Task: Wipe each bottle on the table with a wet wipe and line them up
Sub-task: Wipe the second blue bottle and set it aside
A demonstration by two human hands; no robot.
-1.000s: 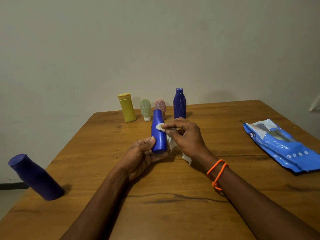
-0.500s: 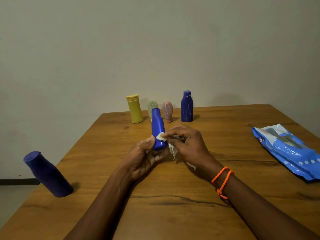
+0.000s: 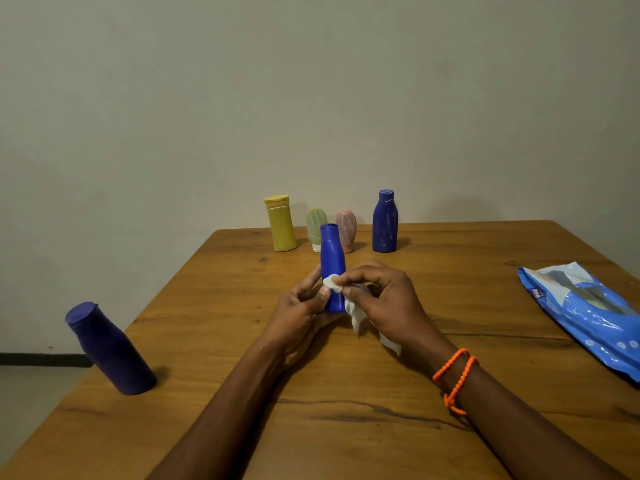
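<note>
Between frames the wipe (image 3: 333, 283) had slid down the bottle (image 3: 332, 268), which the left hand (image 3: 300, 315) gripped upright above mid-table for access while the right hand (image 3: 384, 299) pinched the wipe against it.

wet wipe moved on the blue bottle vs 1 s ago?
Yes. The wet wipe pinched by the right hand has slid down the blue bottle, from near its shoulder to its lower body, close to the left hand.

Two bare forearms, sleeveless, doubled orange beaded bracelet (image 3: 455, 381) on right wrist
</note>
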